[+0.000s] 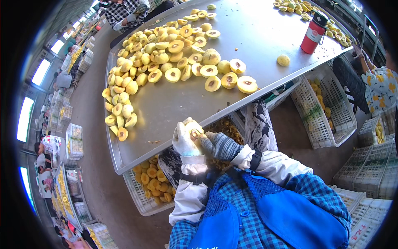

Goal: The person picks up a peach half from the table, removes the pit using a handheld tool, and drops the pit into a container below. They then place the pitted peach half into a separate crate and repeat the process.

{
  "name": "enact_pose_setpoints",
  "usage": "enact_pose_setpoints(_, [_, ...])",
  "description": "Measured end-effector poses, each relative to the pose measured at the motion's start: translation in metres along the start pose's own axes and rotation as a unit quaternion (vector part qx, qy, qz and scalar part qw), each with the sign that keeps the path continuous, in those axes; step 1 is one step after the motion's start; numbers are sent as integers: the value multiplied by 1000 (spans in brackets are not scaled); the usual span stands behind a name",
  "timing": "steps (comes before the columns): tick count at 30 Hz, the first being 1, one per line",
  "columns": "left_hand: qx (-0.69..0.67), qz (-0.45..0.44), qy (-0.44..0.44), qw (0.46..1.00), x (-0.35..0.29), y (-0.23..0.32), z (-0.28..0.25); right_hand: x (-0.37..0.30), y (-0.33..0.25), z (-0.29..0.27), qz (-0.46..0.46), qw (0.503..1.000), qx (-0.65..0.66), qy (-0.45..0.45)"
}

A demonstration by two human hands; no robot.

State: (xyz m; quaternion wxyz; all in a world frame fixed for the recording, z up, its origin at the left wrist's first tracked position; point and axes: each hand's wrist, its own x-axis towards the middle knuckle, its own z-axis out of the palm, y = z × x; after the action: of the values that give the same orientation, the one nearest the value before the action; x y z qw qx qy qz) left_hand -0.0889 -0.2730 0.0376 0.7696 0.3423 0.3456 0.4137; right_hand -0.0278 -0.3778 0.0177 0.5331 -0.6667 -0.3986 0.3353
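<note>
Holding cut yellow fruit [195,133] at near edge of table [174,108]. Looks pale and fleshy, with brown patch near centre of cut face; cannot tell whether stone or hollow. Cupped in left hand [185,138], white-gloved, with fingers curled round. Met from right by right hand [222,146], gloved in grey stripes, with fingers bunched; cannot tell how tightly closed, or whether gripping blade. Probably loosening stone; likely needing steady left hold and short prying turn next. Farther off, facing heap of similar halves [162,45]; beneath, at left, crate [141,203] of more.
</note>
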Motion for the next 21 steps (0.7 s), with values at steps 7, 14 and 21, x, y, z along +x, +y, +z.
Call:
enact_pose_setpoints(7, [142, -50, -104, 983, 17, 10, -18, -4, 13, 2, -11, 997, -76, 9])
enact_pose_setpoints(14, [-89, 4, -230, 969, -9, 8, -18, -3, 34, 9, -23, 986, 165, 18])
enact_pose_setpoints(21, [-67, -32, -164, 984, -6, 0, -36, -8, -18, -20, -114, 970, -193, 95])
